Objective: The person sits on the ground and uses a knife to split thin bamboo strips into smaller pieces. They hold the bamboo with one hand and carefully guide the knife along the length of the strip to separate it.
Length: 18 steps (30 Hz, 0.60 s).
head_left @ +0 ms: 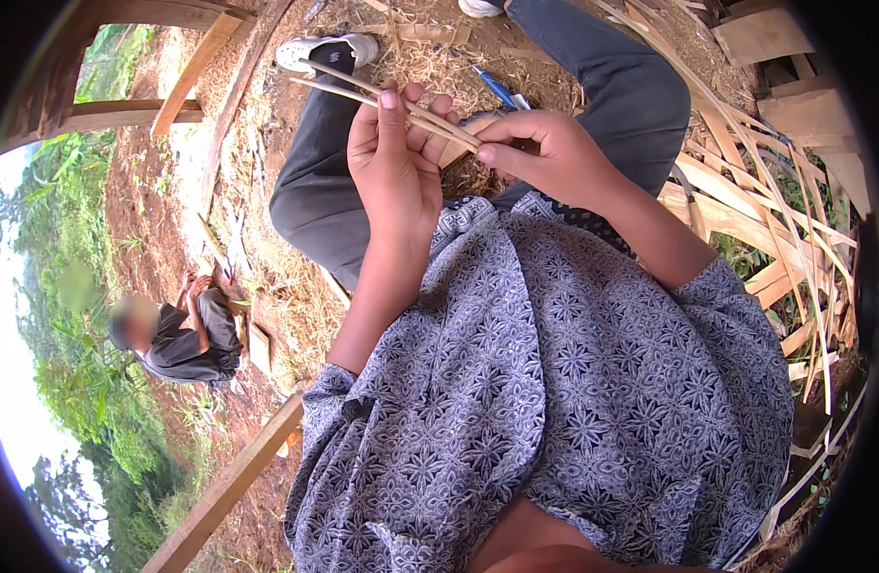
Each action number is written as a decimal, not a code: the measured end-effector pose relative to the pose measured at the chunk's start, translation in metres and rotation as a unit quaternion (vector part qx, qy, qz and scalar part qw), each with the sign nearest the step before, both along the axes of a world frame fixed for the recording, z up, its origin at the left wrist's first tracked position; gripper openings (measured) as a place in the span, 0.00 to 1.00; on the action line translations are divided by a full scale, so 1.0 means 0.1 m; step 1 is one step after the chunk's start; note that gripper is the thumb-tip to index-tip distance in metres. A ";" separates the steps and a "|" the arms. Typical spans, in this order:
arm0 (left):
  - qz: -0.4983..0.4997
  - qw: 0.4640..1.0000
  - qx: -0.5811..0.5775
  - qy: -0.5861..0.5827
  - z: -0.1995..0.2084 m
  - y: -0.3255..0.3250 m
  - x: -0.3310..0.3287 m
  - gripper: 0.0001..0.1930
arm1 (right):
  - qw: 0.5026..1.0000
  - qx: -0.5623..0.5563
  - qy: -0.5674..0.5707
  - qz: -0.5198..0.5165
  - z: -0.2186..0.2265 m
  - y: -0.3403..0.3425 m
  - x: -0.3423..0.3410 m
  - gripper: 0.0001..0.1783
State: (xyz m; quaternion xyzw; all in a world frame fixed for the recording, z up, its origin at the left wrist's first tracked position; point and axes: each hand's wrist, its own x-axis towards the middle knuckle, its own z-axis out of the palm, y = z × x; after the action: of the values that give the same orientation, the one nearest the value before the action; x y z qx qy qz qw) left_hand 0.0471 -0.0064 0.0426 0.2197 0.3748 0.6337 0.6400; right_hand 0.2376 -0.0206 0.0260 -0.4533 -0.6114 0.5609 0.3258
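Note:
Two thin, pale wooden sticks (339, 88) lie close together across both hands, their far ends spreading slightly apart at the upper left. My left hand (398, 158) is closed on them around the middle, the thumb pressed over the top and the fingers curled behind. At their right ends, my right hand (552, 155) pinches them between thumb and fingers. Just beyond the hands, a slim blue object (494, 86) rests on the ground; its kind is unclear. A flat piece of wood (455, 143) shows partly behind the sticks and fingers.
Shavings (430, 62) litter the ground between my legs. Long split strips (745, 205) and boards are heaped at my right. A wooden beam (231, 487) slants at lower left. Another person (196, 334) sits farther off at left, with green bushes (76, 353) behind.

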 end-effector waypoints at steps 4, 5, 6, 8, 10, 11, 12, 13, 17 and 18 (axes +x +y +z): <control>-0.012 0.998 0.004 0.061 -0.16 0.03 -0.27 0.11 | 0.999 0.029 -0.011 -0.015 -0.03 0.27 0.04 0.13; -0.024 0.998 0.017 0.055 -0.18 0.00 -0.30 0.11 | 0.999 0.033 -0.008 0.002 -0.04 0.31 0.09 0.13; -0.021 0.998 0.018 0.052 -0.21 -0.01 -0.29 0.12 | 0.999 0.035 -0.010 0.016 -0.03 0.34 0.14 0.12; -0.018 0.999 0.019 0.046 -0.25 0.00 -0.25 0.13 | 0.996 0.061 -0.047 0.046 0.03 0.43 0.23 0.13; -0.018 0.998 0.030 0.042 -0.24 0.00 -0.22 0.14 | 0.996 0.011 -0.046 0.069 0.11 0.49 0.27 0.14; -0.019 0.998 0.035 0.044 -0.24 0.00 -0.22 0.14 | 0.997 0.024 -0.040 0.068 0.11 0.52 0.28 0.14; -0.020 0.998 0.039 0.043 -0.26 0.00 -0.22 0.14 | 0.996 0.036 -0.036 0.068 0.12 0.54 0.29 0.14; -0.017 0.998 0.045 0.039 -0.28 0.00 -0.22 0.13 | 0.996 0.049 -0.032 0.068 0.12 0.55 0.29 0.15; 0.014 0.998 0.058 -0.016 -0.26 0.02 -0.13 0.11 | 0.952 -0.110 0.286 0.006 -0.09 0.46 0.12 0.19; 0.031 0.997 0.060 -0.039 -0.23 0.02 -0.09 0.11 | 0.923 -0.119 0.365 -0.034 -0.18 0.38 -0.04 0.20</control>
State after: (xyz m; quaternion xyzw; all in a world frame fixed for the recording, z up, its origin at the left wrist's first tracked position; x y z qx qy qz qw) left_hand 0.0384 -0.0040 0.0194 0.2213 0.3173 0.6824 0.6202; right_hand 0.2333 0.0172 0.0082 -0.2728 -0.3628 0.7444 0.4896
